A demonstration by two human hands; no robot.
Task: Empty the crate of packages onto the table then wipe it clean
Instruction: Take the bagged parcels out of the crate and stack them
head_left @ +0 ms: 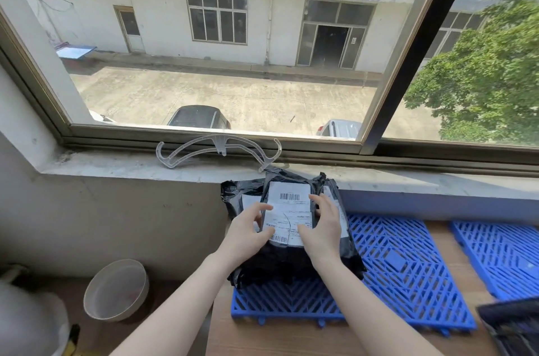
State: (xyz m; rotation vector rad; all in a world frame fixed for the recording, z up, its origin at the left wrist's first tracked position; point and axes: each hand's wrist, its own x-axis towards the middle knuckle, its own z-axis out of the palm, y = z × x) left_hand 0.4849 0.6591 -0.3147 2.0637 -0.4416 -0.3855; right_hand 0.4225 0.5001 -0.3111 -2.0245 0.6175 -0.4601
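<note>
Both forearms reach from the near edge over the wooden table [262,338] to a stack of black packages.

My left hand [248,234] and right hand [322,234] clamp the top package [287,210] between them, thumbs pressed on its white barcode label, fingers wrapped over its left and right edges. It lies on the other packages [233,195]; the stack rests on the far left part of a blue lattice panel [393,268], against the wall under the window sill. A second blue panel [501,256] lies to the right. A pale bowl [116,290] stands near left; a clear hanger [218,148] lies on the sill.
</note>
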